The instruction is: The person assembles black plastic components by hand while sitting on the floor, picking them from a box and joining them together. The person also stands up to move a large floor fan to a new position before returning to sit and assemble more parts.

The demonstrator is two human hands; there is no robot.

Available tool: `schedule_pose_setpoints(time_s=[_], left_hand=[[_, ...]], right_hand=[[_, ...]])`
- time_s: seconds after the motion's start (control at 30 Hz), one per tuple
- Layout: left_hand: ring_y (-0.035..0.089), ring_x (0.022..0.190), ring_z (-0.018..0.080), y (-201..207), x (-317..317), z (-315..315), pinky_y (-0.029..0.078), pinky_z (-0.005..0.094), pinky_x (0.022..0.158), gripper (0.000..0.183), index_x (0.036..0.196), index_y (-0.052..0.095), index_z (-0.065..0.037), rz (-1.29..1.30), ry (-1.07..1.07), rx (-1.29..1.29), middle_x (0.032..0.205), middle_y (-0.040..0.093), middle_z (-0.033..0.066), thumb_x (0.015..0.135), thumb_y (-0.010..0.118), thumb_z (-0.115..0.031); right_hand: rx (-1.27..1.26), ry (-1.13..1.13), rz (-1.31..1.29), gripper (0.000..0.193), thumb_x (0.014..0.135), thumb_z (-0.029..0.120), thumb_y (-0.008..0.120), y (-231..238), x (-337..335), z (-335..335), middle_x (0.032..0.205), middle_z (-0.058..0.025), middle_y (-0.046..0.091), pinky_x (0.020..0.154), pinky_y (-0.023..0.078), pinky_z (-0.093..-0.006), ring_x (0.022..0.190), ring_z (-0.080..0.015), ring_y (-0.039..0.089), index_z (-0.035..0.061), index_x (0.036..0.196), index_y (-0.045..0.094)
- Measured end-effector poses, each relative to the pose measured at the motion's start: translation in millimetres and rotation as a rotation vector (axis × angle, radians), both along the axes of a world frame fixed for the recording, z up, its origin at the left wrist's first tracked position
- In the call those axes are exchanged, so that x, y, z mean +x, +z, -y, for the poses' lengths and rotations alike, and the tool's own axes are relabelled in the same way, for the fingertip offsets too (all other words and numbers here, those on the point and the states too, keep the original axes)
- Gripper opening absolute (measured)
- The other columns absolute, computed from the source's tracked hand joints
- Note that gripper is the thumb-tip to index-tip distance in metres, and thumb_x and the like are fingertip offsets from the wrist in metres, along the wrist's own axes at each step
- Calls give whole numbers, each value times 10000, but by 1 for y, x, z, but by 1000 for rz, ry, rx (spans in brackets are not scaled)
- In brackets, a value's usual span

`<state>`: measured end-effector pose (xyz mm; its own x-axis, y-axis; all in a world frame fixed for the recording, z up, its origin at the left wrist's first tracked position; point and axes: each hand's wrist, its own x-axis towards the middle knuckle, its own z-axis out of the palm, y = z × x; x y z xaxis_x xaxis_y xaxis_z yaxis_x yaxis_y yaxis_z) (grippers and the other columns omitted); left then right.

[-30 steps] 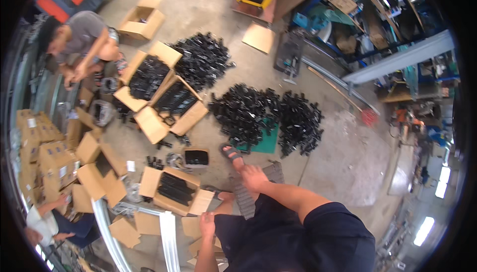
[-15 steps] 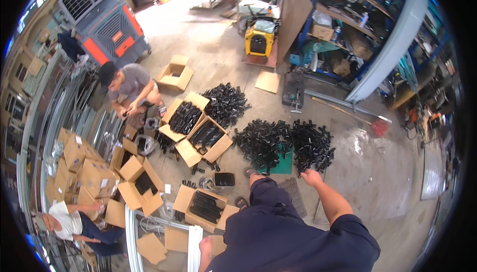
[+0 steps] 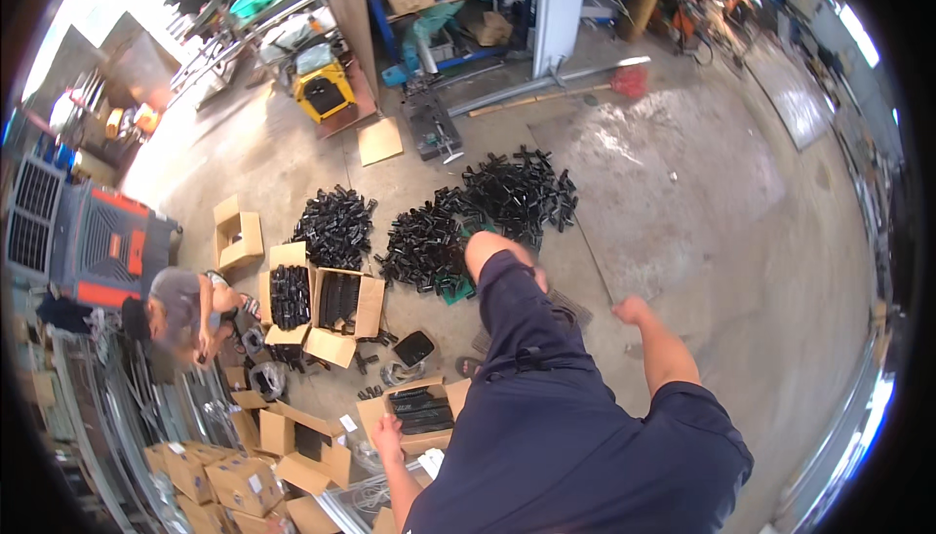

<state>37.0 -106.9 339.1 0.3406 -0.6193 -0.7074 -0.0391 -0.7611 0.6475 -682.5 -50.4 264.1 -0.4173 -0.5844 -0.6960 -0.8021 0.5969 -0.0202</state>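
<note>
My left hand (image 3: 387, 434) is beside an open cardboard box (image 3: 455, 395) packed with black parts; its fingers look loosely curled with nothing visible in them. Whether it touches the box's flap I cannot tell. Out to the right, my right hand (image 3: 631, 310) hangs above the concrete floor, fingers curled in, no object showing. Ahead of my legs lie heaps of small black tube-like fittings (image 3: 426, 246), partly on a green sheet (image 3: 456, 292). Another heap of these fittings (image 3: 334, 229) sits farther left.
A co-worker (image 3: 180, 310) crouches at the left near filled cartons (image 3: 368, 308). Stacked cardboard boxes (image 3: 244, 483) and metal profiles (image 3: 107, 388) line the left side. A toolbox (image 3: 429, 124), a yellow machine (image 3: 325, 92) and a long-handled red broom (image 3: 629, 81) are ahead.
My view has turned to the right, and my legs have changed position in a stride. My left hand now appears beside the box of black parts; my right hand is farther from the heaps.
</note>
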Motion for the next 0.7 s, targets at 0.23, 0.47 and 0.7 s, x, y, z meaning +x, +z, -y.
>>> schedule_pose_setpoints(time_s=[0.23,0.47,0.7], left_hand=[[673,805,179,3,-41,48,505,349,656,302,1079,646,-56,135,-156,-25,971,709,49,1004,588,-343],[502,416,196,-30,-201,62,341,352,353,306,824,648,-25,152,-216,221,576,542,71,963,621,-297],[682,1059,364,3,-545,251,518,418,944,487,1165,697,-47,516,-1042,-263,1087,724,185,914,651,-462]], right_hand=[[-342,-291,288,463,896,466,587,2,-37,41,986,-237,704,864,524,-501,982,-424,664,32,925,747],[-169,-473,197,437,922,414,592,-117,-224,-64,683,-140,688,647,539,-422,628,-275,670,17,791,718],[-502,-662,51,311,950,277,605,-109,-467,-53,685,-108,664,577,502,-359,603,-196,629,-5,870,708]])
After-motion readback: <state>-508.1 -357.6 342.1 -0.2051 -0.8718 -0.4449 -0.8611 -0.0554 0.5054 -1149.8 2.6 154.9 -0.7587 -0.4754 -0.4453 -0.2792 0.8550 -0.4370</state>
